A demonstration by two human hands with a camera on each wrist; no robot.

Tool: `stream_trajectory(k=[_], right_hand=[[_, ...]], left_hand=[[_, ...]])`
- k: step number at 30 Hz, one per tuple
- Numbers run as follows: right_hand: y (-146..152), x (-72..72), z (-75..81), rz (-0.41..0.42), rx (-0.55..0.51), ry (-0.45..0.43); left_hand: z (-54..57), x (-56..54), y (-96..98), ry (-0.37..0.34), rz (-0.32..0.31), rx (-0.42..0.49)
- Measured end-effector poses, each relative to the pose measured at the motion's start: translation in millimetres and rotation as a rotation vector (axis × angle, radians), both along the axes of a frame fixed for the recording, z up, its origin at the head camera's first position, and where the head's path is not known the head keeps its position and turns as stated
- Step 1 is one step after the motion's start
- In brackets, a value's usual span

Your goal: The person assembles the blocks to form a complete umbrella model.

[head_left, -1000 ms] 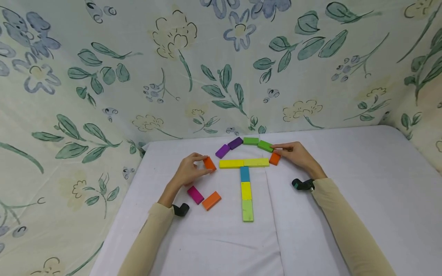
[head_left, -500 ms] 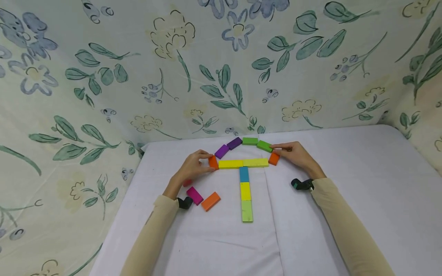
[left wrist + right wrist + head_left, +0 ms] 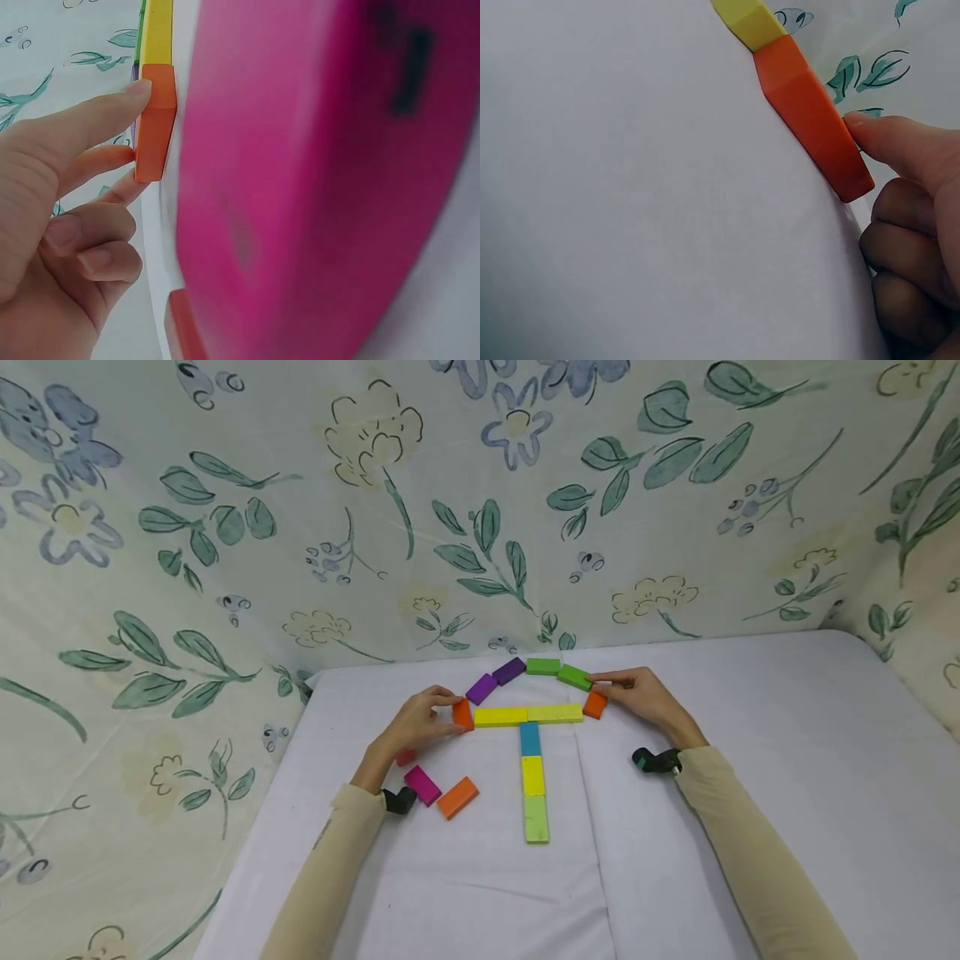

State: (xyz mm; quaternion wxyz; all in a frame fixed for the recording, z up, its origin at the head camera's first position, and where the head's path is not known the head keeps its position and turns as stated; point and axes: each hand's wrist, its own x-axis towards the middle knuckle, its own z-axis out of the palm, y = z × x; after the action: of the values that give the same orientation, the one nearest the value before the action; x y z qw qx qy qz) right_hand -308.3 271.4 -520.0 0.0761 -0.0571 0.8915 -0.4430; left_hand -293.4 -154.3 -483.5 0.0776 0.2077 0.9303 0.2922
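Note:
Between thumb and fingers, my left hand point(image 3: 416, 720) pinches an orange block point(image 3: 156, 142) at the left end of a yellow row point(image 3: 502, 717). That block stands close to a purple block point(image 3: 482, 690). On the other side, my right hand point(image 3: 645, 695) reaches its index fingertip to the end of a green block point(image 3: 575, 677). Its thumb touches a second orange block point(image 3: 810, 112), which meets the yellow row's right end; the other fingers are curled below. A dark purple block point(image 3: 509, 672) and another green block point(image 3: 543, 667) link the arc across the top.
A stem of blue point(image 3: 530, 739), yellow point(image 3: 532, 776) and light green point(image 3: 536, 820) blocks runs down from the row. Loose magenta point(image 3: 423, 786), orange point(image 3: 457, 798) and red point(image 3: 406, 757) blocks lie near the left wrist. A patterned cloth point(image 3: 375, 527) rises behind the white table point(image 3: 787, 777).
The left hand has moved slightly right, bringing its orange block against the yellow row's left end and turning it more upright. It holds there now. The right hand has stayed in place.

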Motion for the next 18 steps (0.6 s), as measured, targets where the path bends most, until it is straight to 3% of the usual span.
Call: stream_trajectory(k=[18], right_hand=[[2.1,-4.0,-1.6,-0.004,0.002,-0.005]], left_hand=[[1.1,-5.5,5.9,0.001,0.049,-0.021]])
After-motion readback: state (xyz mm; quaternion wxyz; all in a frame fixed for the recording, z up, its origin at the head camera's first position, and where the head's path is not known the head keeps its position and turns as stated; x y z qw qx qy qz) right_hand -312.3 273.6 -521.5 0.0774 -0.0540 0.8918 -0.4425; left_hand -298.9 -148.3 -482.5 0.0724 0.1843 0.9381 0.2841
